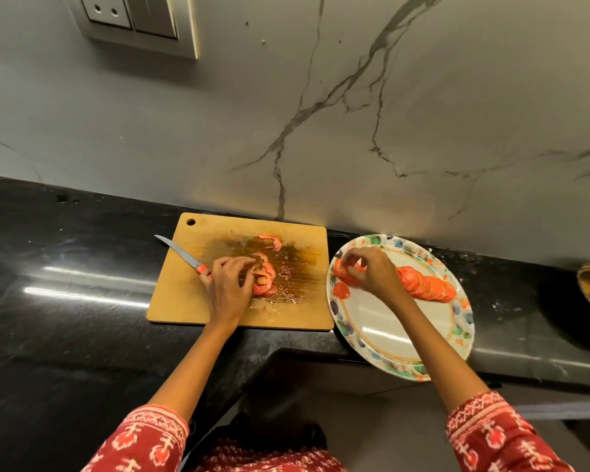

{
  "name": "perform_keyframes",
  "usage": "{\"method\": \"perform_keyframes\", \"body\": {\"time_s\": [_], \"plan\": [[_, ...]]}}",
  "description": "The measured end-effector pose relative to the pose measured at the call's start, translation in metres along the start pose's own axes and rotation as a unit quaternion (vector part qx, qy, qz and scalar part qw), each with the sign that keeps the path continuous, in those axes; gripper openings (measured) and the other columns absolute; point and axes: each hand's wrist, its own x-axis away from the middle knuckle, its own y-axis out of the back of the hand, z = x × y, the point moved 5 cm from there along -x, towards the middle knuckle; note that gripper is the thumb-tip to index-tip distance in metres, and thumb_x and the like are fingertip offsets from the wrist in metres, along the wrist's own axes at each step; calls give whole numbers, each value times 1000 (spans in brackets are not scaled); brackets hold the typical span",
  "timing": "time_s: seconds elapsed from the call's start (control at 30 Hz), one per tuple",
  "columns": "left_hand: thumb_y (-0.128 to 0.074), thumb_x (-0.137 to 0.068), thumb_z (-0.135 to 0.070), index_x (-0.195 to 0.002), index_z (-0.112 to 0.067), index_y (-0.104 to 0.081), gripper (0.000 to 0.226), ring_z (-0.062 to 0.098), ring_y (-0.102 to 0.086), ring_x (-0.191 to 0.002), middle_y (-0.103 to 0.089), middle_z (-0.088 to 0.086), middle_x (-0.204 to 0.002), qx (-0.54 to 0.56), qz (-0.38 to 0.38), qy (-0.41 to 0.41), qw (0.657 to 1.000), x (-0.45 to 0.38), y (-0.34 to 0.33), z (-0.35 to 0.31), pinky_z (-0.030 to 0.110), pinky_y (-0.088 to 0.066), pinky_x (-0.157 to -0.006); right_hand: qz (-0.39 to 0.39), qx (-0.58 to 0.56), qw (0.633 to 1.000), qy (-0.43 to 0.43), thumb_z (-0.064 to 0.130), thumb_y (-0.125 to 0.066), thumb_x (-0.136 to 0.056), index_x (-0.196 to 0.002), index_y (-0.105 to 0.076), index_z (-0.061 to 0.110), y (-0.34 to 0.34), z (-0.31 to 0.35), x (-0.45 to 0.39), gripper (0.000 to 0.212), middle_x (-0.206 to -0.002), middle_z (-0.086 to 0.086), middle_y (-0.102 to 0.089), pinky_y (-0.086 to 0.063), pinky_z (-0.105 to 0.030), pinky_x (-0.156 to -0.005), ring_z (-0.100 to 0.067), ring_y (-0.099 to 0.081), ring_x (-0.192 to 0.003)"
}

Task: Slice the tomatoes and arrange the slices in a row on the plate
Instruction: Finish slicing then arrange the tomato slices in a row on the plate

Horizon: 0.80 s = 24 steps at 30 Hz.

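Two hands work at once: the right hand [372, 272], fingers pinched on a slice, adds to the row of slices [426, 286] on the plate [382, 338], while the left hand [227, 284] curls its fingers around the cut tomato pile [264, 279] on the cutting board [184, 294]. Plating looks about half done; next, probably, a slice passes across. The knife [181, 252] lies just beside the left hand, and the plate overhangs the counter [65, 301] edge.

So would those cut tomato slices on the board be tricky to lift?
Probably slippery: juice and seeds wet the board around the tomato slices. Likely floppy and fragile too, since they look thin and lie slumped together.
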Motion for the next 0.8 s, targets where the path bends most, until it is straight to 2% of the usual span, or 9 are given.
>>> {"method": "perform_keyframes", "body": {"time_s": [0.13, 0.23, 0.37, 0.53, 0.67, 0.73, 0.8], "plan": [[-66, -81, -11, -100, -18, -70, 21, 25, -52, -104, -68, 1, -105, 12, 11, -16, 1000, 2, -9, -12, 36, -23, -84, -12, -5, 1000, -22, 17, -71, -81, -91, -73, 13, -13, -7, 19, 11, -83, -6, -70, -38, -27, -65, -19, -56, -80], [-67, -80, -10, -100, -18, -70, 21, 25, -52, -106, -68, 1, -107, 17, 24, -30, 999, 5, -17, -25, 40, -25, -87, -20, -25, 999, -40, 22, -70, -82, -93, -74, 12, -8, -9, 15, 16, -86, -8, -71, -40, -25, -64, -17, -56, -79], [-65, -81, -10, -101, -20, -69, 22, 23, -52, -108, -68, -1, -107, 20, 35, -38, 998, 5, -25, -33, 40, -23, -90, 14, -16, 999, -36, 20, -65, -85, -100, -72, 7, -1, 0, 2, 21, -94, -9, -71, -42, -24, -65, -14, -58, -78], [-64, -83, -12, -102, -20, -69, 22, 23, -51, -109, -67, -2, -107, 18, 38, -37, 998, 7, -28, -33, 35, -20, -88, 26, 24, 998, -44, 23, -63, -86, -103, -66, 14, -6, 7, -11, 19, -99, -4, -69, -52, -33, -75, -19, -62, -93], [-63, -83, -12, -102, -20, -69, 21, 23, -51, -107, -68, -2, -105, 18, 41, -31, 999, 9, -31, -35, 37, -22, -87, 33, 80, 995, -53, 25, -64, -87, -99, -67, 12, -13, 3, -17, 18, -103, -8, -64, -42, -30, -75, -21, -52, -104], [-63, -84, -14, -104, -20, -68, 22, 23, -50, -110, -67, -2, -107, 19, 59, -37, 997, 8, -37, -40, 40, -25, -90, 32, 83, 994, -58, 25, -63, -88, -102, -68, 11, -14, 2, -17, 20, -107, -9, -63, -43, -30, -77, -22, -50, -107], [-62, -85, -16, -107, -20, -67, 23, 21, -49, -111, -66, -2, -110, 27, 92, -53, 994, 7, -46, -50, 38, -23, -91, 14, 63, 996, -60, 25, -63, -88, -101, -67, 11, -11, 0, -14, 19, -107, -9, -63, -42, -30, -77, -22, -50, -107]]}}
